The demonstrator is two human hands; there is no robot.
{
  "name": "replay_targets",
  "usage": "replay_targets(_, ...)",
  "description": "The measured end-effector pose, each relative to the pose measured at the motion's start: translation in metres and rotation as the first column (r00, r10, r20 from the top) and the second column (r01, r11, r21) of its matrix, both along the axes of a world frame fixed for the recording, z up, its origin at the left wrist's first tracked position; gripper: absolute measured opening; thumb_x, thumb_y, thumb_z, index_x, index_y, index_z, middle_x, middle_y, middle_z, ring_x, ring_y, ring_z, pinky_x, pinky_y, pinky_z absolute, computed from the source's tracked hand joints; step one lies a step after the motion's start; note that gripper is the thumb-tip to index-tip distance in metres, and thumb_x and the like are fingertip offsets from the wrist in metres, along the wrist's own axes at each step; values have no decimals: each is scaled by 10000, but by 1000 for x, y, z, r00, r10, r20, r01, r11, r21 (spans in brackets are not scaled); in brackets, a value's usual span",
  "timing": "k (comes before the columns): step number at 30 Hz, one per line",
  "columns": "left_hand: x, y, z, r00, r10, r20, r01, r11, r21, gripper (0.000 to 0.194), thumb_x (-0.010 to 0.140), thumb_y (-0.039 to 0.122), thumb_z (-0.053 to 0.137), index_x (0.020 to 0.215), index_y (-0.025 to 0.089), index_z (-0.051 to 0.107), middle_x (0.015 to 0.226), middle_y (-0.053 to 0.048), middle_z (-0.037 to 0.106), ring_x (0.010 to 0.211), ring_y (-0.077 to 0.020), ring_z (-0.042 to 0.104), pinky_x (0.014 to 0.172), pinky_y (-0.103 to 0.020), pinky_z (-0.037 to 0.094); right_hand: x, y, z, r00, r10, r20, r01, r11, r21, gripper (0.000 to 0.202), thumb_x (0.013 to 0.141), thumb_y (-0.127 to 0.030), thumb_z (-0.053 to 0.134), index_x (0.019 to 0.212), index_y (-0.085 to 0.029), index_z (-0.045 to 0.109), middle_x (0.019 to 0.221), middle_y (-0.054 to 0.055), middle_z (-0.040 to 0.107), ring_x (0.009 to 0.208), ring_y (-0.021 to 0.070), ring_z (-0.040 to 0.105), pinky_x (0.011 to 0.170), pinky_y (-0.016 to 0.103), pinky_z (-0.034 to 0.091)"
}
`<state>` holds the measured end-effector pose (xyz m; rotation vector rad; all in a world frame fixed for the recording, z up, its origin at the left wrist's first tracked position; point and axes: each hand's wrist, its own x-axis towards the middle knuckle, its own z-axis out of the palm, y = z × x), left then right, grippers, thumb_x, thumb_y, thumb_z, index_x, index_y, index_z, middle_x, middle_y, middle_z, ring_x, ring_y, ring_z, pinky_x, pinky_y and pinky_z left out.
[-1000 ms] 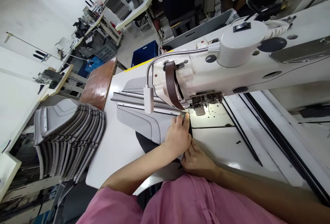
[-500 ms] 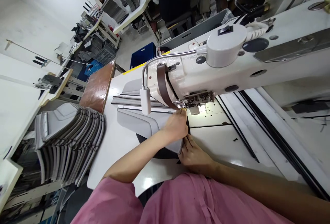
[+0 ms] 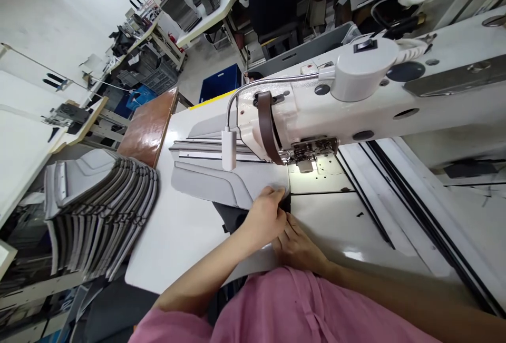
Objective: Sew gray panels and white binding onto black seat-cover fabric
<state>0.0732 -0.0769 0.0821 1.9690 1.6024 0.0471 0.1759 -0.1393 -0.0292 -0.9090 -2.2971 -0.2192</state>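
A grey padded fabric panel (image 3: pixel 221 177) with stitched seams lies on the machine bed, its far side under the sewing machine head (image 3: pixel 276 127). Black fabric (image 3: pixel 229 216) shows below its near edge. My left hand (image 3: pixel 265 215) is closed at the panel's near right corner, thumb and fingers together on the edge by the black fabric. Close beside it, nearer my body, my right hand (image 3: pixel 296 243) has its fingers bent together at the black fabric's edge. What its fingertips hold is partly hidden behind my left hand. The needle area (image 3: pixel 304 166) is lit, just beyond my hands.
A tall stack of grey panels (image 3: pixel 98 206) stands at the left. A small white lamp (image 3: pixel 228 150) hangs from a bent metal tube over the panel. Dark strips (image 3: pixel 395 174) run along the right. A blue crate (image 3: pixel 221 82) and a brown board (image 3: pixel 148 127) lie beyond the table.
My left hand has moved back from the needle area toward my body. The grey panel has turned, uncovering its right corner and more black fabric. The view has shifted slightly.
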Motion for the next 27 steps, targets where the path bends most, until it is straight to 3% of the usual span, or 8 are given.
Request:
replay_targets(3,2,-1,-20,1000,6,-4,-5,998,66,544,755,8,403,1289,61,493,1064,-133,535,999,-217,535,927,-336,486,1,4,-1,999,36,-26,-35,999,25,332,780,-72,382,942,-73,672,867,147,710,923,267,664,932,434,493)
replay_targets(6,-1,2,-29,999,-44,2,43,990,132,481,788,5,400,1242,90,532,1063,-120,530,986,-211,528,920,-335,489,2,5,-1,998,50,-26,-50,999,17,321,780,-72,385,936,-61,665,911,171,703,941,278,659,933,432,488)
replay_targets(10,-3,10,-34,994,-91,-60,102,972,213,368,815,1,382,1079,140,597,994,-93,536,918,-203,522,865,-332,497,3,6,2,999,47,-6,-47,999,-9,327,798,-78,363,939,-55,657,927,178,698,958,290,653,934,441,481)
replay_targets(15,-3,23,-42,988,-117,-101,141,952,271,309,837,16,385,1037,142,584,972,-92,535,925,-208,502,863,-330,485,4,17,7,995,59,74,-53,995,-81,331,808,-163,462,1035,6,632,988,237,674,1018,339,623,963,468,459)
replay_targets(18,-6,32,-46,977,-155,-144,195,926,325,312,806,-2,400,1012,148,580,986,-89,535,927,-214,486,854,-332,477,4,26,9,992,79,101,-67,991,-119,331,800,-216,534,1032,-2,633,1007,247,667,1032,351,611,971,474,455)
replay_targets(27,-12,58,-46,967,-191,-169,244,887,393,284,788,-17,385,816,164,603,938,-66,600,857,-191,535,781,-292,474,-1,47,21,992,60,112,-24,953,-301,306,836,-177,566,1113,-55,610,1121,205,633,1152,332,548,1063,483,376)
